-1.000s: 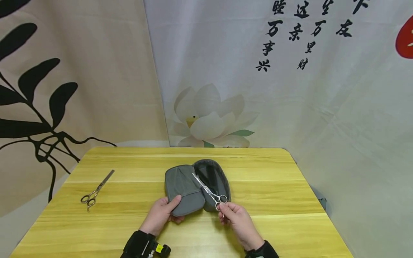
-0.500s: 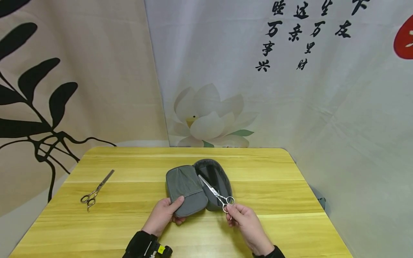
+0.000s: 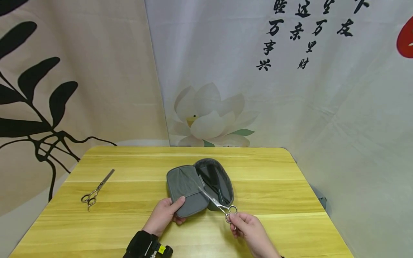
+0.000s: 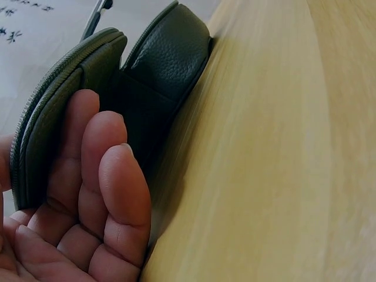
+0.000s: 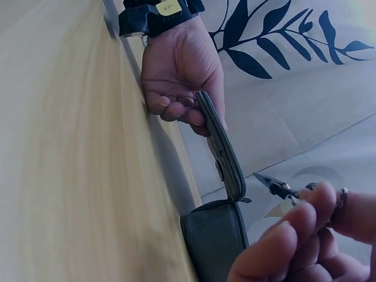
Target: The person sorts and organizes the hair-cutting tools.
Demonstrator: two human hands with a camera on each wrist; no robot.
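Note:
A grey zip case [image 3: 190,206] lies spread open on the table, its lid to the left. My left hand [image 3: 164,215] grips the lid's near left corner, thumb on top and fingers underneath; the left wrist view shows those fingers [image 4: 120,188] against the lid's underside. Silver scissors [image 3: 213,201] are pinched by their finger loops in my right hand [image 3: 253,233], blades pointing up and left over the fold of the case. In the right wrist view the scissors [image 5: 276,187] stand above the case [image 5: 217,235]. Long dark items [image 3: 213,175] lie inside the right half, their kind unclear.
Another pair of scissors [image 3: 98,190] rests on the left of the wooden table [image 3: 135,172], blades pointing away. A printed cloth backdrop [image 3: 226,53] hangs behind the table's far edge.
My right hand has drawn the scissors right and back toward me, uncovering more of the case's right half. My left hand and the lid have shifted slightly right.

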